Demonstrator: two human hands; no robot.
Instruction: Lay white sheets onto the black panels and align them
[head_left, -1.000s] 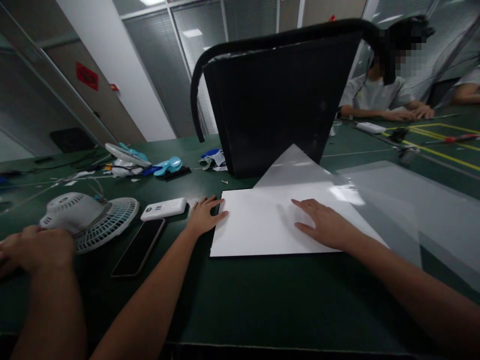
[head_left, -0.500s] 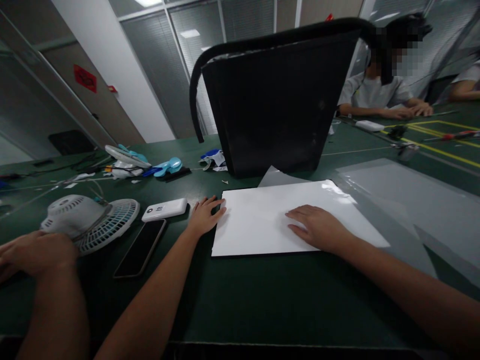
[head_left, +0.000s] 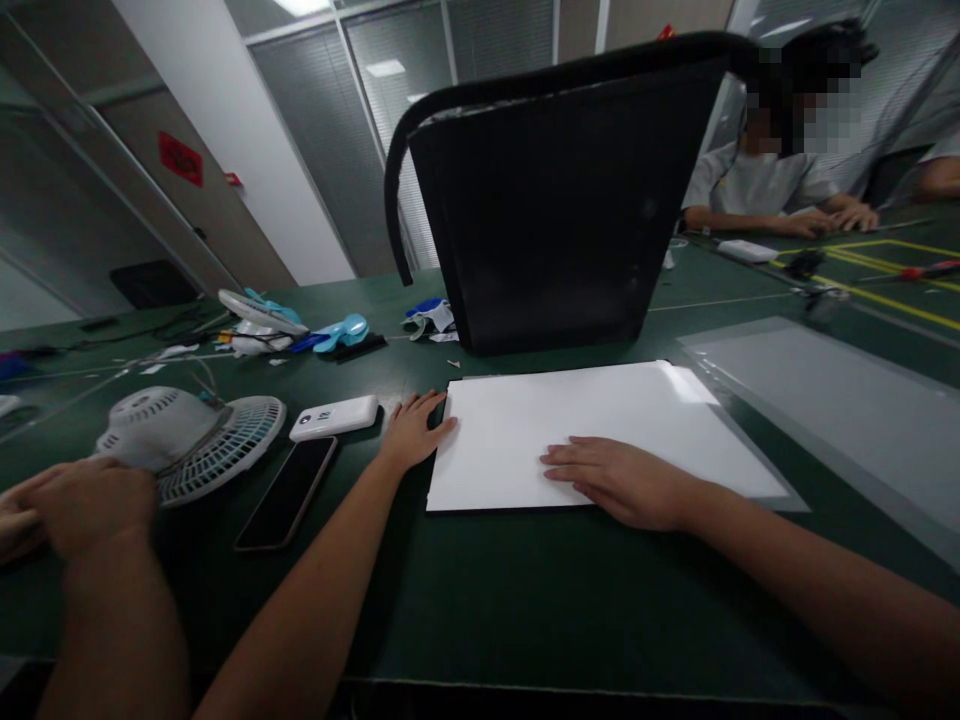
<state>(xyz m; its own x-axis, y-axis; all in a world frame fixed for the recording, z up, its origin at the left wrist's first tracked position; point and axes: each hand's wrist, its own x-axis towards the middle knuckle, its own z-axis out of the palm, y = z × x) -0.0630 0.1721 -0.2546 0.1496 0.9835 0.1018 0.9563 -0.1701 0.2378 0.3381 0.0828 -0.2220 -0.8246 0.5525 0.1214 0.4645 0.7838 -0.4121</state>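
A white rectangular panel with a thin dark border along its near and left sides lies flat on the green table. My left hand rests at the panel's left edge, thumb on the white surface and fingers spread on the table beside it. Flat on the panel's near half lies my right hand, palm down with fingers stretched out. A translucent sheet sticks out past the panel's right edge; how far it runs underneath is hidden. Neither hand grips anything.
A larger translucent sheet lies to the right. A black bin-like object stands behind the panel. Leftward are a phone, a white device and a white fan, with another person's hands beside it. A co-worker sits far right.
My right hand has slid left and slightly nearer across the panel. The translucent sheet's corner behind the panel is gone from sight, and less of it shows at the right. My left hand stays put.
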